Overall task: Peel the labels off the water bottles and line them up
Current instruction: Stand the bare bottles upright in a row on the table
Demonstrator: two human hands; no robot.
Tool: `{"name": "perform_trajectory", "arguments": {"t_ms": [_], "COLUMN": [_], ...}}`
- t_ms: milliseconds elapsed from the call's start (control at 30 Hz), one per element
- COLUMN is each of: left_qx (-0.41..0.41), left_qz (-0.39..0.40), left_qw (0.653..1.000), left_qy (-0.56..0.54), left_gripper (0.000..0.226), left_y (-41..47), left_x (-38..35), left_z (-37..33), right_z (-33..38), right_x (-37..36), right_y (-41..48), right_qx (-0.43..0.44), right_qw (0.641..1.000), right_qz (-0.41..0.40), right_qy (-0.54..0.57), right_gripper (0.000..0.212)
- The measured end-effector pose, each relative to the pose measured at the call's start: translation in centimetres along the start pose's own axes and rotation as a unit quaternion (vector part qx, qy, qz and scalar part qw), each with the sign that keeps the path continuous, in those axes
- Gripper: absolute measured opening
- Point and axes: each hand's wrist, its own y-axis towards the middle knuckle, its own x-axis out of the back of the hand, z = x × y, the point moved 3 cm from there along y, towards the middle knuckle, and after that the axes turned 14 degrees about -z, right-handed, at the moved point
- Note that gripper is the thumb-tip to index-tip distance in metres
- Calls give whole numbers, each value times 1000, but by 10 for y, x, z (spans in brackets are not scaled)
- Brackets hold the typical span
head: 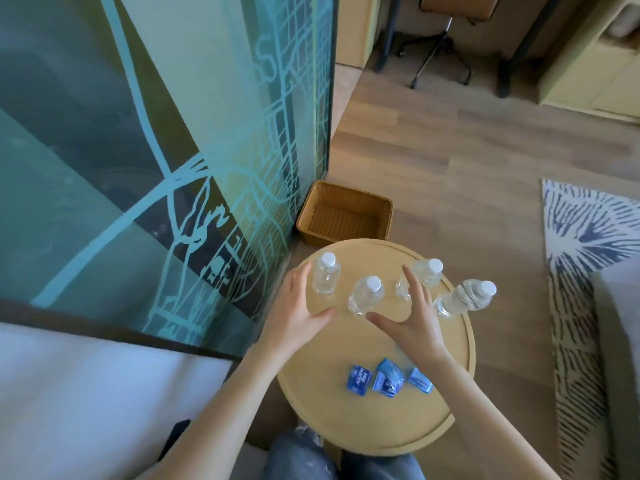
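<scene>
While your left fingers (300,283) and right fingers (412,283) spread wide, empty, an upright water bottle (366,294) stands between them, nearer the right.

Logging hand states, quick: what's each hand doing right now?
Left hand: open, holding nothing.
Right hand: open, holding nothing.

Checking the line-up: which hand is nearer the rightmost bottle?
Right. The right hand is just left of the rightmost bottle; the left hand is farther left, beside the leftmost bottle.
</scene>
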Motion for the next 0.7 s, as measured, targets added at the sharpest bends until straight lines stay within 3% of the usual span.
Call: {"name": "perform_trajectory", "arguments": {"t_ms": [167,367,533,700], "left_qx": [4,99,87,102], "left_qz": [22,29,26,11], "left_qw": [1000,992,992,992], "left_qy": [-16,-68,-88,-78], "left_gripper": [92,98,95,75], "left_y": [43,66,81,93], "left_x": [-36,-83,-112,-121], "left_z": [27,68,79,81], "right_z": [-22,-66,-88,-94], "right_x": [-34,-78,-96,-100], "right_y": [27,47,54,57], "right_qx": [-35,-45,-49,-58], "right_qw": [999,999,999,997], "right_qz": [-15,-5,-13,-24], "right_qy": [-2,0,-14,-35], "right_gripper": [108,101,86,75]}}
